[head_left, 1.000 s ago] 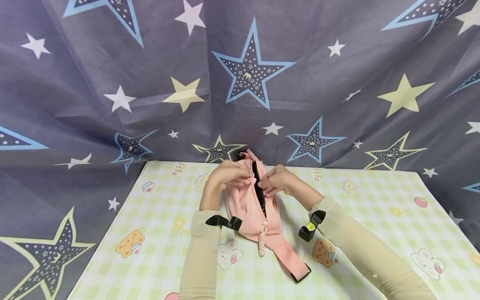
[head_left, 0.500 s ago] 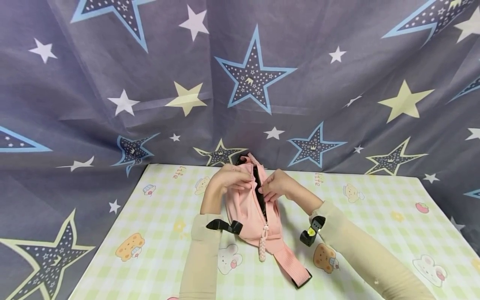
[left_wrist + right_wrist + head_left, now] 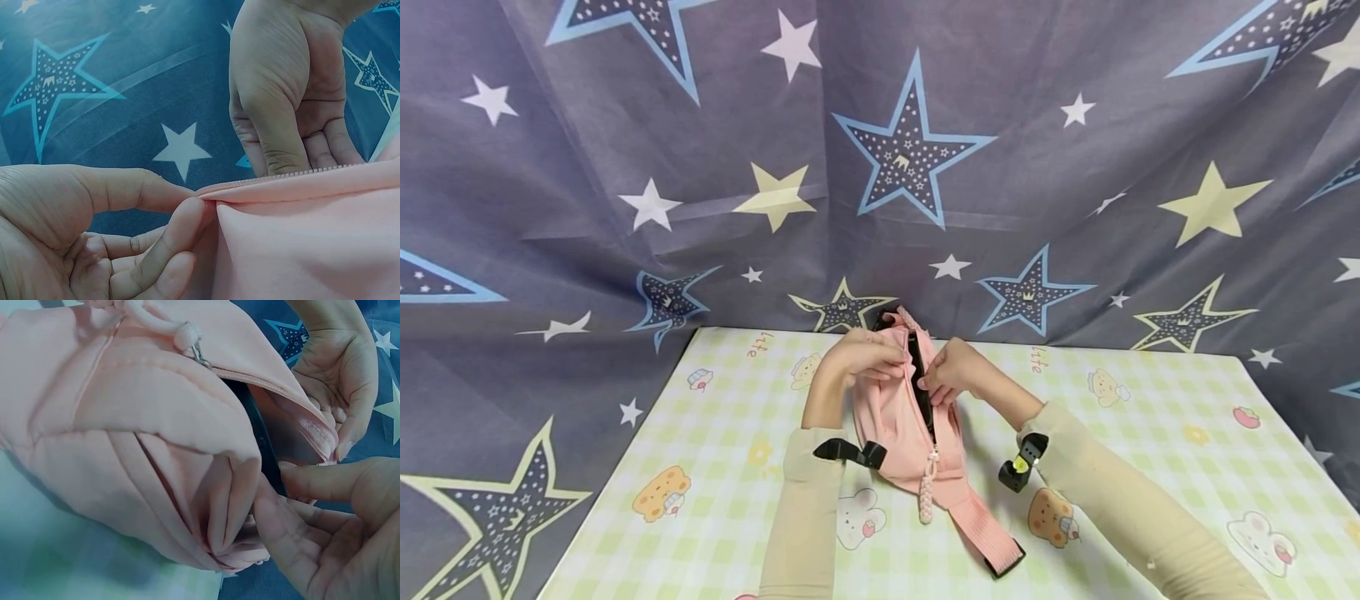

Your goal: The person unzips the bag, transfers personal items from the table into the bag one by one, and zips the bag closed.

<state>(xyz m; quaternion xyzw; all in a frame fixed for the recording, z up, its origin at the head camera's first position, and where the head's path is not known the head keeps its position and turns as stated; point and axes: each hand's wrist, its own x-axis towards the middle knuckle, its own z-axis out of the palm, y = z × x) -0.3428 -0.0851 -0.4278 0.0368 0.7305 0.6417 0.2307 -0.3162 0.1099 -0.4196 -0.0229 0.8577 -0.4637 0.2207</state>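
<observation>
A pink waist bag (image 3: 898, 425) lies on the table with its long zipper unzipped. My left hand (image 3: 865, 357) pinches the left edge of the opening between thumb and fingers, drawing the fabric taut in the left wrist view. Across the gap, my right hand (image 3: 955, 371) grips the opposite edge, its thumb on the inner side and fingers outside. Something dark and flat (image 3: 265, 437) shows inside the opening, right at the right thumb; its kind is hidden. The zipper pull with a braided pink cord (image 3: 927, 492) hangs at the near end of the opening.
The bag's wide strap (image 3: 985, 533) with a black buckle stretches toward the near right. A green-checked cloth with cartoon prints covers the table (image 3: 1150, 450). Behind it hangs a grey curtain (image 3: 1045, 192) with stars. Black camera mounts (image 3: 850, 452) sit at both sleeve cuffs.
The head view has tilted slightly, so the scene sits a little lower. Both hands keep hold of the bag's edges in nearly the same places.
</observation>
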